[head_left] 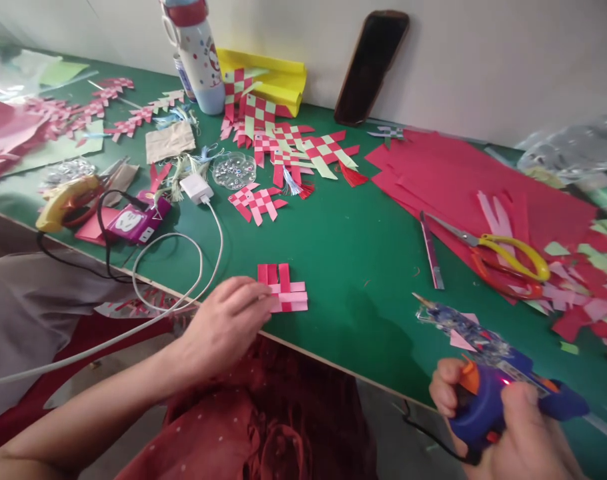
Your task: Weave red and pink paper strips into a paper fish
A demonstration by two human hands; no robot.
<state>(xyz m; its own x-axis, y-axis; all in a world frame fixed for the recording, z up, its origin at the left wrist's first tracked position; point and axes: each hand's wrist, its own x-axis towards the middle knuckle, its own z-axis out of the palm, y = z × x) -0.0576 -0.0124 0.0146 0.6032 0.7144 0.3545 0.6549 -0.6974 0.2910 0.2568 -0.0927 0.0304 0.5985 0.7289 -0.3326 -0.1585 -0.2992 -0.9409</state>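
Note:
My left hand (pixel 228 313) lies at the table's front edge, fingers together on the left side of a small woven paper piece (pixel 289 293). That piece has red strips standing up at its top and pink strips sticking out to the right. My fingertips and the piece's left edge partly cover each other. In my right hand (pixel 518 413) is a blue hot glue gun (pixel 478 407) with an orange trigger and a lit red light. Its nozzle, wrapped in ragged glue and paper scraps, points up and left over the green table. A glue stick pokes out at its back.
Finished woven paper fish (pixel 276 143) lie near a water bottle (pixel 198 60). A phone (pixel 371 67) leans on the wall. Scissors (pixel 513 253), a cutter knife (pixel 431 252) and red paper sheets (pixel 463 180) are at right. A white cable (pixel 201 250) loops at left, beside a bead box (pixel 234 171).

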